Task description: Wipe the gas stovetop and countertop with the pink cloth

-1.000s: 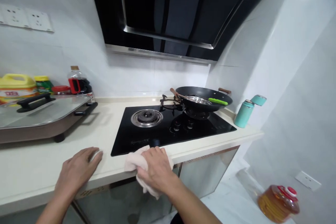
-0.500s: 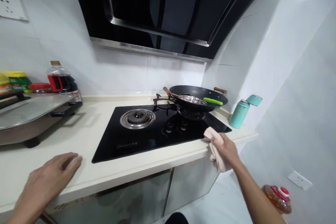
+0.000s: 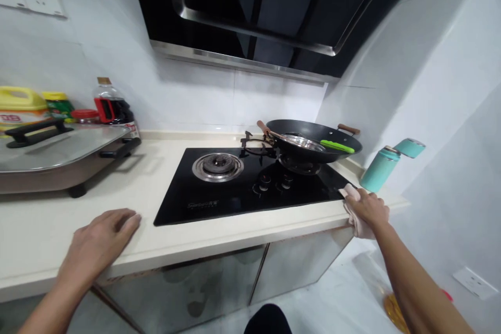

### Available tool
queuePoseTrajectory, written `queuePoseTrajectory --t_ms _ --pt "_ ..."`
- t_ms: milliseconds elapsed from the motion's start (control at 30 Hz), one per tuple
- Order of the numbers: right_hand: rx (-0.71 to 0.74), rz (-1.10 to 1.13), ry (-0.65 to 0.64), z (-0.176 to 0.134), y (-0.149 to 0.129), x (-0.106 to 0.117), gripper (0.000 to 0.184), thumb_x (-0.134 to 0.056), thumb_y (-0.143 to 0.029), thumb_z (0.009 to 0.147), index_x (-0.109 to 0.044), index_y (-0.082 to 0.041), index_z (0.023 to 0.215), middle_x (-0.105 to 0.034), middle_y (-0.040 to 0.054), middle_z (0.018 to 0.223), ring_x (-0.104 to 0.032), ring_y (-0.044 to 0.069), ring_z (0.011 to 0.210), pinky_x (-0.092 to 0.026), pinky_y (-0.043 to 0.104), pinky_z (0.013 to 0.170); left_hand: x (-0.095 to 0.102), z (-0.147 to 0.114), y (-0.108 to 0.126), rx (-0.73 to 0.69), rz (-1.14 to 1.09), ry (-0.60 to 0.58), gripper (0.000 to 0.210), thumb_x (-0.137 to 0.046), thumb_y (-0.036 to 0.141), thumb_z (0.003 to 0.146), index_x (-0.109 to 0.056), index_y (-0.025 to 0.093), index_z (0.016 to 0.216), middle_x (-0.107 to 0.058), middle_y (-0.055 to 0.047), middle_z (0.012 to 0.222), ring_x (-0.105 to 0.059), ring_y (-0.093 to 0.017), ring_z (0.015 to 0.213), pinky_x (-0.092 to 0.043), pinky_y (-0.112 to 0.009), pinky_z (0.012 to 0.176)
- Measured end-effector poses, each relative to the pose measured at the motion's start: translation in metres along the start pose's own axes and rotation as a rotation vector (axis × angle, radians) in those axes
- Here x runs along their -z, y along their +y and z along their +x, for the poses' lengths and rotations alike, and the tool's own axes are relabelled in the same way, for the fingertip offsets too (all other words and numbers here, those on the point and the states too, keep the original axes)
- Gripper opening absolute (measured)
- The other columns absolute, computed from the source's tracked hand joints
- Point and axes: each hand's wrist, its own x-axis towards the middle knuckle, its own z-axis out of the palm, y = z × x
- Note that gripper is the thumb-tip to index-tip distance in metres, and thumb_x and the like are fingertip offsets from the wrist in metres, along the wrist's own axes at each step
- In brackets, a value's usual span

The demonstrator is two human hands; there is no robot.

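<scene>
My right hand (image 3: 371, 206) presses a pale pink cloth (image 3: 357, 219) onto the counter at the right front corner of the black gas stove (image 3: 230, 201). Part of the cloth hangs over the counter's front edge. My left hand (image 3: 102, 235) rests on the white countertop (image 3: 156, 255) left of the stove, holding nothing, its thumb apart from the fingers. A black wok (image 3: 293, 126) sits over the right burner, with a metal dish (image 3: 303, 142) and a green-handled utensil (image 3: 337, 146) in it. The left burner (image 3: 217, 167) has its pan support off; a pan support (image 3: 258, 143) lies behind.
A teal flask (image 3: 380, 169) with its lid tipped back stands close by my right hand. At left is a lidded electric pan (image 3: 50, 177), with bottles such as a dark sauce bottle (image 3: 113, 109) behind it. A black range hood (image 3: 250, 10) overhangs the stove.
My right hand has moved right with the cloth, from the stove's front edge to its right corner. My left hand still rests on the counter. The camera view has shifted slightly.
</scene>
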Motion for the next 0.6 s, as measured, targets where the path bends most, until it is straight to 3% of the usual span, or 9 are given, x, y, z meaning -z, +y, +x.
queuePoseTrajectory --t_ms 133,233,433,500,600 --pt "0.161 0.088 0.096 -0.059 -0.038 -0.015 0.053 -0.039 -0.054 0.093 -0.069 -0.023 0.124 -0.065 0.0154 0.115 -0.059 0.035 0.107 -0.042 0.05 0.091 -0.001 -0.004 0.004 -0.02 0.01 -0.008 0.058 -0.033 0.062 0.094 -0.072 0.024 0.116 -0.071 -0.008 0.133 -0.064 -0.033 0.123 -0.048 -0.045 0.103" --pt "0.27 0.186 0.204 -0.114 -0.076 -0.033 0.047 -0.039 -0.051 0.092 -0.071 -0.02 0.109 -0.067 0.0142 0.11 -0.058 0.031 0.103 -0.04 0.045 0.09 -0.002 -0.007 0.006 -0.038 0.021 0.006 0.059 -0.032 0.061 0.095 -0.071 0.023 0.117 -0.07 -0.009 0.134 -0.063 -0.033 0.125 -0.047 -0.047 0.104" --pt "0.501 0.397 0.368 -0.226 -0.184 -0.058 0.036 -0.044 -0.043 0.092 -0.065 -0.02 0.111 -0.067 0.0115 0.113 -0.056 0.029 0.109 -0.036 0.045 0.094 0.003 -0.013 0.013 -0.062 0.004 0.015 0.054 -0.032 0.054 0.097 -0.071 0.021 0.116 -0.07 -0.009 0.135 -0.062 -0.032 0.127 -0.045 -0.047 0.105" --pt "0.625 0.434 0.337 -0.265 -0.221 -0.058 0.031 -0.052 -0.04 0.09 -0.064 -0.022 0.113 -0.066 0.011 0.116 -0.055 0.031 0.111 -0.036 0.047 0.096 0.006 -0.014 0.015 -0.059 -0.011 0.015 0.053 -0.034 0.052 0.097 -0.071 0.02 0.117 -0.07 -0.01 0.135 -0.062 -0.031 0.127 -0.044 -0.046 0.106" --pt "0.845 0.436 0.205 -0.316 -0.261 -0.054 0.053 -0.06 -0.05 0.089 -0.056 -0.023 0.134 -0.056 0.0147 0.137 -0.047 0.037 0.125 -0.033 0.055 0.104 0.007 -0.016 0.016 -0.058 -0.025 0.034 0.052 -0.036 0.05 0.096 -0.072 0.019 0.116 -0.071 -0.011 0.133 -0.063 -0.031 0.125 -0.045 -0.045 0.105"
